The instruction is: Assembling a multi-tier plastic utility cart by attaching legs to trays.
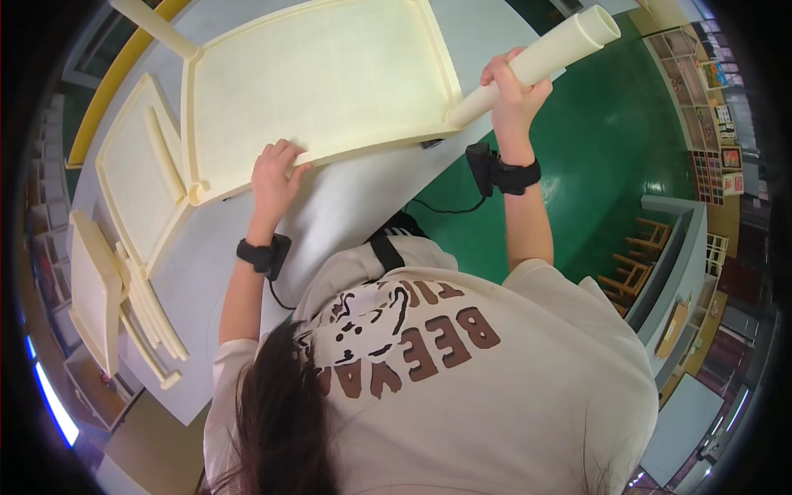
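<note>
A large cream plastic panel point(322, 78) with a raised rim lies underside up on the table in front of me. My left hand point(277, 175) is closed over its near rim, fingers on the upper face. From the panel's right near corner a thick cream tube point(561, 45) slants out to the upper right, its hollow end facing away and a step showing near that end. My right hand point(516, 99) is wrapped around this tube partway along. A second tube point(157, 26) stands at the far left corner. At the near left corner is a round socket point(196, 193).
The grey table point(186, 330) carries a smaller cream panel point(136, 177) with a bar, another panel point(95, 289) and several thin rods point(153, 309) on the left. Green floor point(586, 165) lies to the right, with stacked wooden chairs point(631, 264) and shelves beyond.
</note>
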A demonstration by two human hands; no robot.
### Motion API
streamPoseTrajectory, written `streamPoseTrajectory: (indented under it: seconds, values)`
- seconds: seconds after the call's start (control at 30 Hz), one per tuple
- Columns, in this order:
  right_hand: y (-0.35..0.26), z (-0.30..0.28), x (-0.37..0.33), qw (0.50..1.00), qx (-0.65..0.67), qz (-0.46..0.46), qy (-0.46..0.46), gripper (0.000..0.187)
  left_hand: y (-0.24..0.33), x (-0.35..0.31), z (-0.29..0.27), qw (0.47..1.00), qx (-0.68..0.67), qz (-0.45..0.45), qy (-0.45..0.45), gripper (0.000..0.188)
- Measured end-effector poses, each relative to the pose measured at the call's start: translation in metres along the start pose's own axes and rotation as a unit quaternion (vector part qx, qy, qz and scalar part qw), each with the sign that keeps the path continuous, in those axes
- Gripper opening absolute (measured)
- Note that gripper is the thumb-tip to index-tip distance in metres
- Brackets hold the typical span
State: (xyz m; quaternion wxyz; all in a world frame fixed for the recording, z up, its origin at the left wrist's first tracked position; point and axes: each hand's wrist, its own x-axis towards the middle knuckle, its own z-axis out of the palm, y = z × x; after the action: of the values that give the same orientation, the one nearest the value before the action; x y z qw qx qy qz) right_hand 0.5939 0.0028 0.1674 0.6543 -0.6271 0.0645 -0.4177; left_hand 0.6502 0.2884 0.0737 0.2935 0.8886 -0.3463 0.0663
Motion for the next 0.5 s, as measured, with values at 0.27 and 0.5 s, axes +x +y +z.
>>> streamPoseTrajectory:
  seconds: [0.27,0.5]
  values:
    - [0.002,-0.007,0.003,0.997,0.04,0.035,-0.057,0.01,0.001,-0.004,0.002,1.0,0.002,0.011,0.003,0.02]
    - [0.006,-0.013,0.003,0.996,0.056,0.032,-0.068,0.01,0.007,-0.006,0.005,1.0,0.012,0.004,0.0,0.021]
